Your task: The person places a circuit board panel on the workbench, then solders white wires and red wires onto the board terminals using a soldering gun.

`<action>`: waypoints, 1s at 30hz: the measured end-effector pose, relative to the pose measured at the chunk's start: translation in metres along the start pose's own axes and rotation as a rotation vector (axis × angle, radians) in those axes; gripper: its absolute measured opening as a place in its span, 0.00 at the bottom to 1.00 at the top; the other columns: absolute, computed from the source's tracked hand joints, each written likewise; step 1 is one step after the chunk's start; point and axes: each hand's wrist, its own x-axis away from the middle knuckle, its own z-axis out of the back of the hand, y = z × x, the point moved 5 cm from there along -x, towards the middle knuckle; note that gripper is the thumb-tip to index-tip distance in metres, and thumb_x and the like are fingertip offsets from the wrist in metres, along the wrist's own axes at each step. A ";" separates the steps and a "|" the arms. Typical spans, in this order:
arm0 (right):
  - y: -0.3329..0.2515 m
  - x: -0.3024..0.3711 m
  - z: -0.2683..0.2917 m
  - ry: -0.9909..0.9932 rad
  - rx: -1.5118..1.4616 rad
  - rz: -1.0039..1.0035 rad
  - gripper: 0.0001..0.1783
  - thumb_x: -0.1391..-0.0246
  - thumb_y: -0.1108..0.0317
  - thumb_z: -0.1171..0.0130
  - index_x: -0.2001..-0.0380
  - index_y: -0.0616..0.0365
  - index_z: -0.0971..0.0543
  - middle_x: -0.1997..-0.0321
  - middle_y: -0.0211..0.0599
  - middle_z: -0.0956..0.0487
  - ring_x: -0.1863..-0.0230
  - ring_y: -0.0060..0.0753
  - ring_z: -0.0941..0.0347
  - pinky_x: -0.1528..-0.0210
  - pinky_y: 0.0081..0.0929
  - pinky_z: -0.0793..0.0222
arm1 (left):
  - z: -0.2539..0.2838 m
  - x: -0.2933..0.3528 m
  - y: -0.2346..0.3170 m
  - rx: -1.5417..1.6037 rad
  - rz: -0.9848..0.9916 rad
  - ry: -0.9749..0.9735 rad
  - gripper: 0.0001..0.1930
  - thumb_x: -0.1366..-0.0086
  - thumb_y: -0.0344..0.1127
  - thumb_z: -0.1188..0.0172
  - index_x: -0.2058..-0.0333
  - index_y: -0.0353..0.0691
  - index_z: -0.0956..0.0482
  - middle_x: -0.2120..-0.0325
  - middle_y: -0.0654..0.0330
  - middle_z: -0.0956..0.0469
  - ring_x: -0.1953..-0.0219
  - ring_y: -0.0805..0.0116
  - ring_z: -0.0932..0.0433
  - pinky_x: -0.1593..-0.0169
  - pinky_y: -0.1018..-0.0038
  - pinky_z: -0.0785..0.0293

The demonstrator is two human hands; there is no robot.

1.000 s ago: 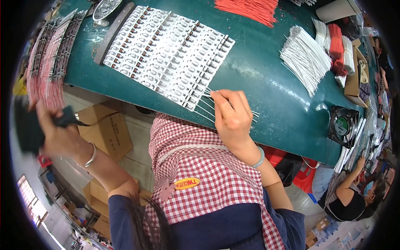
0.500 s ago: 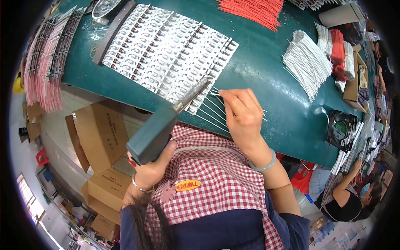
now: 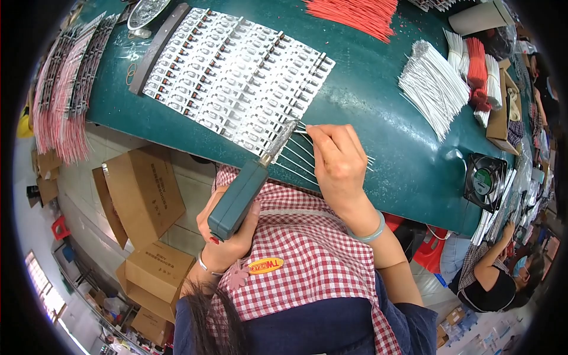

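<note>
A green soldering gun (image 3: 239,198) with a long metal tip is in my left hand (image 3: 228,245), whose fingers wrap round its handle. The tip meets the right near edge of a panel of white circuit boards (image 3: 236,80) with rows of small parts. Just right of the tip, my right hand (image 3: 342,165) pinches a thin white wire (image 3: 301,131) by its end, close to the panel's edge. Several other white wires (image 3: 299,164) run from that edge under my right hand. Whether the tip touches the wire is too small to tell.
A dark bar (image 3: 158,48) lies along the panel's left edge. Beyond are red wires (image 3: 358,15), a white wire pile (image 3: 435,89) and a small fan (image 3: 485,182). Wired boards (image 3: 74,89) stand left. Cardboard boxes (image 3: 145,192) are below the table. Another person (image 3: 488,278) works at right.
My left hand has swung the soldering gun to the right, so it stands steeper and its tip is slightly lower. My right hand has shifted slightly left, still pinching the wire.
</note>
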 end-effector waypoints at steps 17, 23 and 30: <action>-0.001 0.000 0.000 -0.003 0.018 0.004 0.16 0.59 0.83 0.37 0.62 0.63 0.17 0.66 0.35 0.22 0.66 0.35 0.25 0.69 0.30 0.27 | 0.006 0.010 -0.009 -0.001 -0.008 0.036 0.13 0.47 0.22 0.31 0.61 0.27 0.17 0.67 0.49 0.19 0.67 0.57 0.17 0.61 0.71 0.22; -0.002 -0.003 0.001 -0.048 0.021 0.001 0.16 0.59 0.83 0.38 0.62 0.63 0.18 0.66 0.35 0.22 0.66 0.36 0.26 0.68 0.30 0.26 | 0.006 0.007 -0.007 -0.020 0.007 0.032 0.13 0.46 0.21 0.32 0.60 0.27 0.18 0.64 0.48 0.18 0.65 0.57 0.17 0.59 0.70 0.21; -0.001 -0.001 0.000 -0.045 0.042 -0.002 0.16 0.60 0.82 0.38 0.62 0.64 0.18 0.66 0.35 0.22 0.66 0.36 0.26 0.68 0.29 0.26 | 0.000 0.001 -0.003 -0.069 -0.088 -0.014 0.11 0.47 0.20 0.32 0.63 0.26 0.18 0.66 0.49 0.19 0.67 0.58 0.18 0.62 0.70 0.22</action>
